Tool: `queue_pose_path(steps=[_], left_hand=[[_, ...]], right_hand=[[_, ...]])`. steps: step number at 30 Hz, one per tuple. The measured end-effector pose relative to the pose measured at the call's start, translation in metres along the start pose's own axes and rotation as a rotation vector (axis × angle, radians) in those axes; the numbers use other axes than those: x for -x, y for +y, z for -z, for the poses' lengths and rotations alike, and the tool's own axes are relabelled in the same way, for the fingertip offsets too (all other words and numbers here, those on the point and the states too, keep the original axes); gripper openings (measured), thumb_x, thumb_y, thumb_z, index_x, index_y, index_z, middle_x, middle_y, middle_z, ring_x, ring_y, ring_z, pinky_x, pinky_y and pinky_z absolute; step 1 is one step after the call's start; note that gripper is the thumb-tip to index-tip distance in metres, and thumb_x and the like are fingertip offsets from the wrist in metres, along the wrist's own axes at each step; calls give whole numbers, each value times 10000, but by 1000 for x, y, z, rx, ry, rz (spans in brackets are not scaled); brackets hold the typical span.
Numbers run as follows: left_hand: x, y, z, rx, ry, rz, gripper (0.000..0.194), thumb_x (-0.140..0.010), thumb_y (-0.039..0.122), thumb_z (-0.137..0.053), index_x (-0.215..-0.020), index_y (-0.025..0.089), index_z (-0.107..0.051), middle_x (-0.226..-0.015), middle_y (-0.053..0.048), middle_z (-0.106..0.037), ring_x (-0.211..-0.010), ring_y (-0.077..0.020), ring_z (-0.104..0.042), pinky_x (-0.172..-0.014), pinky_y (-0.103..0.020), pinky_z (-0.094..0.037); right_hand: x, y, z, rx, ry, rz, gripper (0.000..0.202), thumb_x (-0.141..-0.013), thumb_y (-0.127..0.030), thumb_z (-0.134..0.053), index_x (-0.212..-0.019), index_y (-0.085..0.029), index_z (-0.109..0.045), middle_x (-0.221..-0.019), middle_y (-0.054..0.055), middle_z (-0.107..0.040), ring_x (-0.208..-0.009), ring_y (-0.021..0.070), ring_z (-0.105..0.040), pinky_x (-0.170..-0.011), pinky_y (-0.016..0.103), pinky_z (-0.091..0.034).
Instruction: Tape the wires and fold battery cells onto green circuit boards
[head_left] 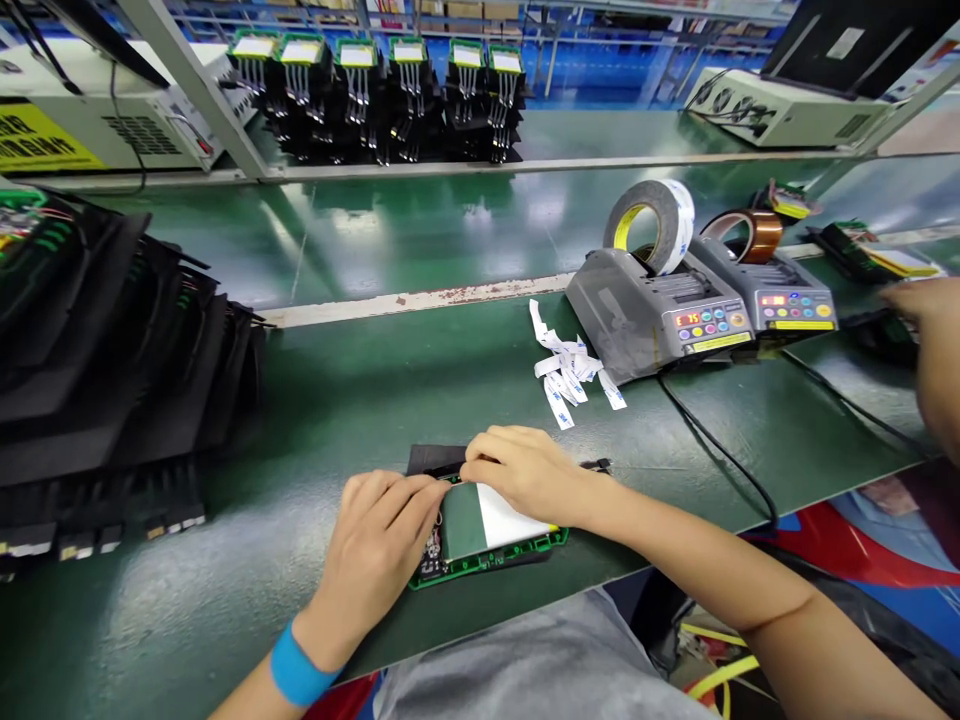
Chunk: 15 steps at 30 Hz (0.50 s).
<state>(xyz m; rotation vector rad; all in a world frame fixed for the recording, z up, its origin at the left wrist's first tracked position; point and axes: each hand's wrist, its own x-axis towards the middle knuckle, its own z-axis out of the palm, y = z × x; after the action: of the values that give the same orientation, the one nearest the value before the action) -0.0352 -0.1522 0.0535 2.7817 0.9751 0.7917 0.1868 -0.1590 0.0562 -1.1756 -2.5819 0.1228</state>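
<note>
On the green bench a green-edged circuit board [465,568] lies on a black backing [429,457]. A grey-green panel [463,525] and a white pad [504,518] cover most of its top. My left hand [382,545], with a blue band at the wrist, is closed at the board's back left corner. Close beside it, my right hand [529,475] bends over the back edge with its fingers pressed together. Whatever lies between the right fingertips is hidden. A short black cable end [598,466] sticks out beyond the right hand.
White tape strips [566,370] lie beyond my hands, beside a tape dispenser [660,310]. A second dispenser [787,295] holds amber tape. Stacked black panels [112,360] fill the left side. Several board assemblies [375,90] stand on the back shelf. Another person's arm [937,350] reaches in at right.
</note>
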Motion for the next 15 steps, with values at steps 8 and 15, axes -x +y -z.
queue_pose_path(steps=[8,15], left_hand=[[0,5,2,-25,-58,46,189,-890,97,-549,-1019,186,-655,-915,-52,-669,-789,-186,-504,-692,-334,-387],[37,3,-3,-70,-180,19,739,-758,608,-619,-1361,211,-463,-1173,-127,-618,-989,-304,-583,-803,-425,-505]], right_hand=[[2,-16,6,4,-129,-94,198,-942,-113,-447,-946,-139,-643,-960,74,-618,-803,192,-505,-634,306,-400],[26,-22,7,-124,11,-160,298,-954,-276,-491,-1229,-183,-562,-1186,76,-589,-1044,212,-512,-924,365,-425]])
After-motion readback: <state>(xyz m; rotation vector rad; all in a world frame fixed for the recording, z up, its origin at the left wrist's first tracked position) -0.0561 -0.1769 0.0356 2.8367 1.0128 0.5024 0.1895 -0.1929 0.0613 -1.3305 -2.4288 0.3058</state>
